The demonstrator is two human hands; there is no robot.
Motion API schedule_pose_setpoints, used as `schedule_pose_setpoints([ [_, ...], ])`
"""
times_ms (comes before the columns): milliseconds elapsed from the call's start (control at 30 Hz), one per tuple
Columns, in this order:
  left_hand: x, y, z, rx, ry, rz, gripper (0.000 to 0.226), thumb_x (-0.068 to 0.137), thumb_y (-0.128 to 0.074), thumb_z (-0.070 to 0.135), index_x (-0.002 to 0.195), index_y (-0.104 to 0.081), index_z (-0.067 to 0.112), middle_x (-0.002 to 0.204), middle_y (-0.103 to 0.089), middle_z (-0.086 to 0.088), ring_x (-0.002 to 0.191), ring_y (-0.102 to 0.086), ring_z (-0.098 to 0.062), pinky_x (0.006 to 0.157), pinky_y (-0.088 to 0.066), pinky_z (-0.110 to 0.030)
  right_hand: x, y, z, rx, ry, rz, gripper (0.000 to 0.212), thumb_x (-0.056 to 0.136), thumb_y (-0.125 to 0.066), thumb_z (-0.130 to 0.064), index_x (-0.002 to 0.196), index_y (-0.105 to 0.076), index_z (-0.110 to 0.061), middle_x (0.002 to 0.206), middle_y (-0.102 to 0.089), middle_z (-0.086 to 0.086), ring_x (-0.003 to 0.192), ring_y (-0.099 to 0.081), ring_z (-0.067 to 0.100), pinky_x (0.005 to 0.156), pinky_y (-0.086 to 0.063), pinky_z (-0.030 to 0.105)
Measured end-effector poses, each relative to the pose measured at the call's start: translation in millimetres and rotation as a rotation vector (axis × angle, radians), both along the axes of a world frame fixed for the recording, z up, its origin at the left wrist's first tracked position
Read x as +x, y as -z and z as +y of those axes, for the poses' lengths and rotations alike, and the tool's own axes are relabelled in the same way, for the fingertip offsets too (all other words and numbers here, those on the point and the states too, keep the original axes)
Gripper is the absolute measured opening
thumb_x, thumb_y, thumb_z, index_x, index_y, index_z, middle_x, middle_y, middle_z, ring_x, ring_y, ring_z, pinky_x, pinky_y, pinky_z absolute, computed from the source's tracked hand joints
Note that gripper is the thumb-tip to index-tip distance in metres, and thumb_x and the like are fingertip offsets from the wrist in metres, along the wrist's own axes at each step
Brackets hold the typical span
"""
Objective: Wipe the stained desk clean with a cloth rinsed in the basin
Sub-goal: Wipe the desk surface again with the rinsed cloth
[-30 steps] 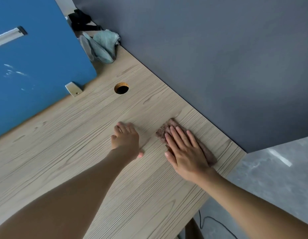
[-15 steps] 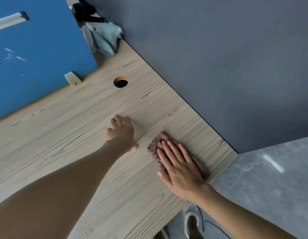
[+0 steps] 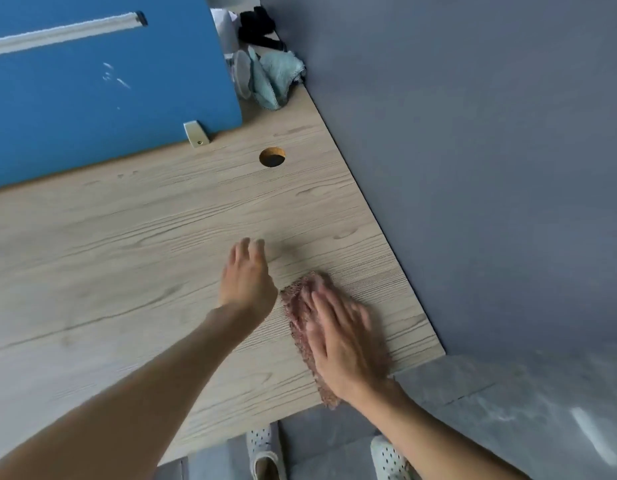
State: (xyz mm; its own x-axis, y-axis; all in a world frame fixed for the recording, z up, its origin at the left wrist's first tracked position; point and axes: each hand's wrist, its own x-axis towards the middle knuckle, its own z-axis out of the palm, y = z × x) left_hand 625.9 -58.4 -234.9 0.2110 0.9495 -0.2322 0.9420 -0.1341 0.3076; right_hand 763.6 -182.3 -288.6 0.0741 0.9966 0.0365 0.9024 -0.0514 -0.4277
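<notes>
the pale wood-grain desk [image 3: 127, 258] fills most of the view, with a blue divider panel [image 3: 92, 98] standing along its far edge. the right hand [image 3: 345, 344], blurred, lies flat with straight fingers on the brown cloth [image 3: 295, 315] near the desk's front right corner. the left hand [image 3: 246, 282] is spread just beside it, holding nothing. a teal cloth [image 3: 277, 76] sits bunched in the far right corner, and a round cable hole [image 3: 272, 156] lies nearer.

A pinkish-brown cloth [image 3: 300, 317] lies flat near the wood-grain desk's [image 3: 127, 244] near corner.
</notes>
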Motion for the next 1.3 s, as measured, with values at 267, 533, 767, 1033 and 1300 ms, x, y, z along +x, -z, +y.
schedule_pose_setpoints([
  [267,96,57,-116,0.223,-0.029,-0.112,0.062,0.101,-0.022,0.034,0.151,-0.035,0.0,0.161,-0.027,-0.016,0.151,-0.02,-0.027,0.122,-0.018,-0.04,88,25,29,-0.042,-0.145,-0.27,0.061,0.099,-0.024,-0.035,0.15,-0.04,-0.007,0.16,-0.031,0.013,0.15,-0.026,0.027,0.12,-0.021,0.047],
  [533,75,78,-118,0.274,0.034,0.086,0.066,0.102,-0.018,0.039,0.155,-0.022,0.0,0.164,-0.012,-0.017,0.154,-0.006,-0.028,0.122,-0.015,-0.043,77,20,43,-0.031,-0.103,-0.307,0.058,0.089,-0.031,-0.037,0.13,-0.059,-0.007,0.148,-0.048,0.018,0.14,-0.04,0.034,0.113,-0.03,0.052],
  [767,52,77,-119,0.235,-0.038,0.161,0.069,0.096,-0.023,0.035,0.155,-0.022,0.001,0.163,-0.014,-0.019,0.153,-0.007,-0.032,0.121,-0.011,-0.046,69,26,50,-0.023,-0.229,-0.342,0.064,0.099,-0.015,-0.043,0.153,-0.037,-0.016,0.162,-0.028,0.013,0.152,-0.022,0.027,0.121,-0.019,0.053],
  [1033,71,72,-117,0.211,-0.118,0.116,0.068,0.1,-0.018,0.039,0.158,-0.004,0.006,0.165,-0.005,-0.018,0.154,0.004,-0.028,0.123,-0.007,-0.049,69,26,52,-0.004,-0.209,-0.347,0.06,0.099,-0.021,-0.039,0.151,-0.043,-0.018,0.16,-0.032,0.012,0.151,-0.025,0.027,0.12,-0.022,0.053],
  [1300,37,72,-113,0.217,-0.02,0.042,0.065,0.098,-0.022,0.037,0.158,-0.016,0.012,0.166,-0.006,-0.005,0.154,0.002,-0.017,0.124,-0.009,-0.041,56,12,75,-0.038,-0.173,-0.343,0.055,0.086,-0.027,-0.04,0.128,-0.057,-0.021,0.148,-0.046,0.013,0.138,-0.038,0.032,0.111,-0.026,0.052],
])
